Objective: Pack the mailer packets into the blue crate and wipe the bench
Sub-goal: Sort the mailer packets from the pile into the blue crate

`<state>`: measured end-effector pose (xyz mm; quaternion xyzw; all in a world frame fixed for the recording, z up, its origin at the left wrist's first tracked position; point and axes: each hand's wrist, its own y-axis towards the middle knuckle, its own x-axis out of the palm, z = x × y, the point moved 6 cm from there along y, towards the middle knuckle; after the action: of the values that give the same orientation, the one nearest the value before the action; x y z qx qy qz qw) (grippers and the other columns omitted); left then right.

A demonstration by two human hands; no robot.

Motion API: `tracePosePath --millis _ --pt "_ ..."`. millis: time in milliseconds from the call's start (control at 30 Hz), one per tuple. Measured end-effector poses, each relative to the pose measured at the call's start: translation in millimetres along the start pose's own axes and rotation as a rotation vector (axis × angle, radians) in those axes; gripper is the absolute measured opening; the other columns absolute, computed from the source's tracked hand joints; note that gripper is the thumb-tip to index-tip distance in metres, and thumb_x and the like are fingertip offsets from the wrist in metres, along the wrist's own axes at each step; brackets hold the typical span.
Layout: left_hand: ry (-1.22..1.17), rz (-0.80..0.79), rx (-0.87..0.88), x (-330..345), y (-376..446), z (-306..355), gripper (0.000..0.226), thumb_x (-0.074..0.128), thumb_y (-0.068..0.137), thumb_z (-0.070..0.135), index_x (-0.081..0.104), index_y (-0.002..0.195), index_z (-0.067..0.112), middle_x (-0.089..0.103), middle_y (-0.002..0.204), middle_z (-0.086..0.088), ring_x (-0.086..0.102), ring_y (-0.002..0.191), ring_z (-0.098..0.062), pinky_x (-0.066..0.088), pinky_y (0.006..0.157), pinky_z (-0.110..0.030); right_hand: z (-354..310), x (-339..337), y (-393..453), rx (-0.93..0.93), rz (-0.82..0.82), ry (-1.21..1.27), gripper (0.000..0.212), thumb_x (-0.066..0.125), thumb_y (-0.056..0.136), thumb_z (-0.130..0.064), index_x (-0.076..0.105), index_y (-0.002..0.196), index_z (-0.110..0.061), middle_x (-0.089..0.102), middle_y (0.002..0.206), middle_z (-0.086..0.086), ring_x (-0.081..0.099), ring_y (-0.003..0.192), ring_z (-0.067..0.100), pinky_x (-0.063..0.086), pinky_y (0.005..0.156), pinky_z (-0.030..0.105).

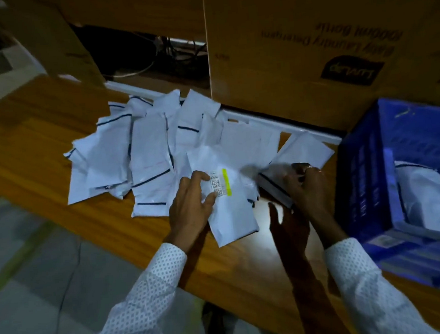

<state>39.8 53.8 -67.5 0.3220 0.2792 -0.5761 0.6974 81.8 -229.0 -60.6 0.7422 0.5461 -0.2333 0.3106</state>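
Several white mailer packets (149,151) lie spread in a loose pile across the wooden bench (35,144). My left hand (190,203) grips the nearest packet (233,213), which carries a label with a yellow strip, thumb on top. My right hand (304,186) is closed on the edge of another white packet (302,151) at the right of the pile, close to the crate. The blue crate (367,181) stands on the bench at the right, with at least one white packet (426,198) lying inside it.
Large brown cardboard boxes (309,43) stand right behind the pile and the crate. A white rail (262,121) runs along the bench's back edge. Cables show in a dark gap (152,53) between boxes. Grey floor (37,273) lies below the bench's front edge.
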Motion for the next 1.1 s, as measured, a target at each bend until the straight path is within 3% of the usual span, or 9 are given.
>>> tracePosePath --millis 67,167,233,300,400,533,700,900,1100 --pt "0.047 -0.034 -0.064 7 -2 -9 0.038 0.066 0.085 0.051 0.04 0.111 0.038 0.053 0.094 0.009 0.059 0.084 -0.015 0.046 0.067 -0.032 17 5 6 0.091 0.038 -0.005 0.022 0.068 0.088 -0.023 0.067 0.1 -0.004 0.07 0.089 0.012 0.059 0.072 0.018 0.057 0.067 0.041" --pt "0.086 -0.105 -0.111 17 -6 -19 0.051 0.066 0.081 0.06 0.035 0.11 0.033 0.059 0.101 0.002 0.06 0.09 -0.025 0.047 0.072 -0.036 45 20 10 0.38 -0.009 0.058 0.04 0.072 0.084 -0.033 0.059 0.118 -0.016 0.065 0.106 0.008 0.061 0.093 0.023 0.056 0.082 0.038" --pt "0.042 -0.132 -0.083 22 -8 -18 0.052 0.071 0.081 0.053 0.032 0.107 0.03 0.058 0.095 0.001 0.06 0.084 -0.025 0.048 0.071 -0.035 57 30 10 0.508 -0.06 0.106 0.055 0.074 0.083 -0.037 0.051 0.131 -0.023 0.057 0.124 0.01 0.056 0.116 0.028 0.052 0.095 0.041" --pt "-0.008 -0.121 -0.041 24 -10 -16 0.05 0.075 0.081 0.042 0.032 0.104 0.029 0.054 0.084 0.007 0.052 0.067 -0.014 0.041 0.06 -0.023 61 37 14 0.536 -0.087 0.15 0.063 0.076 0.083 -0.029 0.046 0.138 -0.023 0.052 0.134 0.014 0.052 0.123 0.031 0.051 0.1 0.047" --pt "-0.092 -0.069 -0.02 21 -13 -10 0.046 0.076 0.083 0.019 0.035 0.101 0.024 0.044 0.067 0.016 0.049 0.051 -0.006 0.038 0.053 -0.007 59 40 19 0.541 -0.029 0.245 0.061 0.076 0.082 -0.01 0.05 0.137 -0.02 0.054 0.133 0.016 0.056 0.119 0.031 0.054 0.097 0.043" --pt "-0.196 -0.018 0.006 13 -12 0 0.029 0.069 0.085 0.003 0.047 0.096 0.018 0.051 0.067 0.016 0.056 0.058 0.008 0.036 0.052 -0.001 52 42 21 0.567 0.022 0.457 0.049 0.06 0.085 0.011 0.055 0.128 -0.012 0.059 0.125 0.022 0.059 0.115 0.037 0.054 0.093 0.052" --pt "-0.29 -0.042 0.011 4 -5 16 0.028 0.059 0.089 -0.001 0.074 0.101 0.019 0.064 0.075 0.013 0.058 0.069 -0.001 0.036 0.055 -0.004 33 24 30 0.485 0.02 0.421 0.043 0.054 0.088 0.003 0.061 0.127 -0.015 0.063 0.121 0.022 0.064 0.106 0.038 0.058 0.088 0.049" --pt "-0.396 0.032 0.058 -13 12 48 0.024 0.063 0.093 0.007 0.075 0.113 0.015 0.067 0.106 0.006 0.063 0.098 -0.007 0.052 0.085 -0.021 -21 -29 37 0.155 0.121 0.283 0.028 0.064 0.09 -0.016 0.071 0.117 -0.017 0.071 0.11 0.003 0.066 0.099 0.015 0.051 0.069 0.011" --pt "-0.535 0.095 0.123 -26 29 80 0.023 0.065 0.092 0.006 0.076 0.109 0.016 0.07 0.111 0.002 0.067 0.102 -0.014 0.057 0.089 -0.039 -62 -92 33 -0.01 0.184 0.285 0.026 0.063 0.091 -0.014 0.071 0.114 -0.022 0.071 0.092 -0.007 0.065 0.076 0.002 0.053 0.062 0.018"
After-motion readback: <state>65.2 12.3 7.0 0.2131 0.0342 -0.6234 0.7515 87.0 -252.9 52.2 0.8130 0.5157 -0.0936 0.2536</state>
